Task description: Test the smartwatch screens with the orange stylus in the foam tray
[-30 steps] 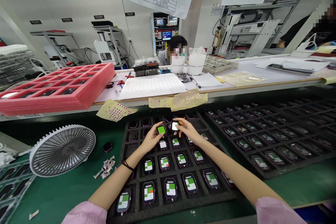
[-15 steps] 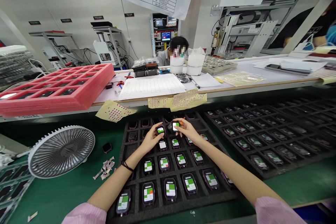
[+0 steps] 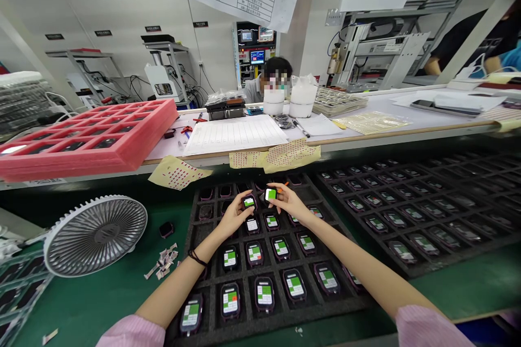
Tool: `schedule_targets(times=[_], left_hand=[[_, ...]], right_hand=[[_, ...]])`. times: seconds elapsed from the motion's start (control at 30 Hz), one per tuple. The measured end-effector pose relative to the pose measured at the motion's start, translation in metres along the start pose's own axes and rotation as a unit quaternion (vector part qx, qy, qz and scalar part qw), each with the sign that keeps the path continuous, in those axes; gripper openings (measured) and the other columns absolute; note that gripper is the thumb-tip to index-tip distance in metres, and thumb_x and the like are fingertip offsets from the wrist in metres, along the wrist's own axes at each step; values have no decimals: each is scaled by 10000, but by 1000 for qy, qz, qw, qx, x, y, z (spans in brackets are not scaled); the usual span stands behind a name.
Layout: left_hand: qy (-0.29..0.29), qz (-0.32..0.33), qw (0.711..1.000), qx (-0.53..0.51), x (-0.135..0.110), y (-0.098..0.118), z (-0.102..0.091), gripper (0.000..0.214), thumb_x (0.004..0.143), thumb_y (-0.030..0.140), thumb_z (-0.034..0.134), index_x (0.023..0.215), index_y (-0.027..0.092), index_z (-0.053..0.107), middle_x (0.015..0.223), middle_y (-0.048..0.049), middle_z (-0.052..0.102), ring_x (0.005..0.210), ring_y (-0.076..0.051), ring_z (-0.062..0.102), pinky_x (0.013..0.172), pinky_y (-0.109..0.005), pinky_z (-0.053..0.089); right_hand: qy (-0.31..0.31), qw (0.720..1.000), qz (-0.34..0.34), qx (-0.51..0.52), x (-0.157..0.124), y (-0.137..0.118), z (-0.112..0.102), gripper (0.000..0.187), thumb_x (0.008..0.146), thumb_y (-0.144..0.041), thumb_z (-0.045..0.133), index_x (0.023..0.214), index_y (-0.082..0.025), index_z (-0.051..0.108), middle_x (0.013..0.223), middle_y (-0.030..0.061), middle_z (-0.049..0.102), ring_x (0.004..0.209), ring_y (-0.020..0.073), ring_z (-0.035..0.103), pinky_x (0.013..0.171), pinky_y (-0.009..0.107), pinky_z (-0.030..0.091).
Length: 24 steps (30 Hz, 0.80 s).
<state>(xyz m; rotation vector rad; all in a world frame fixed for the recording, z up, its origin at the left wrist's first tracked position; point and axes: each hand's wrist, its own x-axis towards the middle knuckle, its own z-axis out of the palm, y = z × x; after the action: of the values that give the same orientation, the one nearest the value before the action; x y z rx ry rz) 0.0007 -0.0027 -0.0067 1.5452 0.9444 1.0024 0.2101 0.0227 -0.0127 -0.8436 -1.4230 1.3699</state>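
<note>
My left hand [image 3: 236, 213] is closed around the edges of a smartwatch body [image 3: 249, 202] with a lit green and white screen. Beside it, my right hand [image 3: 292, 203] pinches a second smartwatch body [image 3: 270, 194], tilted, its screen also green and white. Something orange and thin [image 3: 283, 184] shows behind the right fingers; I cannot tell whether the hand holds it. Both hands are above a black foam tray [image 3: 244, 333], whose compartments hold several strapless watches with lit screens, such as one watch [image 3: 265, 293] near the front.
Right of the tray stands another dark tray [image 3: 423, 271] of watches. On the left are a round fan [image 3: 101, 236], a lone watch [image 3: 166, 229] and small tape scraps [image 3: 163, 261]. A shelf above carries pink foam [image 3: 134, 146] and papers [image 3: 236, 133]. A person [image 3: 254, 89] sits beyond.
The watch in my right hand has shifted slightly left and up, and its tilt has changed. My left hand and its watch stay nearly still.
</note>
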Motion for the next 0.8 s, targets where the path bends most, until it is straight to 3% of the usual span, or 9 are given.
schedule_targets(times=[0.13, 0.33, 0.5, 0.8], left_hand=[[1, -4, 1000, -2, 0, 2, 1, 529, 799, 331, 600, 1279, 195, 424, 1145, -98, 574, 947, -194, 592, 725, -273, 501], [4, -3, 1000, 1, 0, 1, 0, 526, 789, 343, 616, 1264, 201, 442, 1121, -88, 582, 901, -182, 600, 706, -273, 504], [10, -1, 1000, 2, 0, -2, 0, 511, 783, 354, 623, 1247, 215, 461, 1114, -78, 590, 900, -183, 605, 696, -271, 510], [7, -3, 1000, 6, 0, 1, 0, 497, 788, 345, 615, 1240, 208, 458, 1136, -84, 582, 899, -180, 605, 687, -270, 517]], right_hand=[[29, 999, 7, -31, -1, -4, 0, 481, 652, -298, 726, 1082, -202, 532, 753, -12, 568, 555, 110, 566, 389, 185, 382], [73, 996, 21, -52, -2, -10, -1, 307, 706, -374, 681, 950, -204, 601, 597, -47, 495, 422, 81, 470, 358, 196, 335], [95, 994, 29, -41, -1, -6, -3, 268, 729, -443, 641, 869, -215, 633, 571, -44, 483, 376, 69, 403, 340, 207, 337], [60, 998, 30, -22, -2, -11, 0, 312, 732, -413, 640, 962, -205, 599, 634, -36, 523, 430, 82, 494, 351, 189, 324]])
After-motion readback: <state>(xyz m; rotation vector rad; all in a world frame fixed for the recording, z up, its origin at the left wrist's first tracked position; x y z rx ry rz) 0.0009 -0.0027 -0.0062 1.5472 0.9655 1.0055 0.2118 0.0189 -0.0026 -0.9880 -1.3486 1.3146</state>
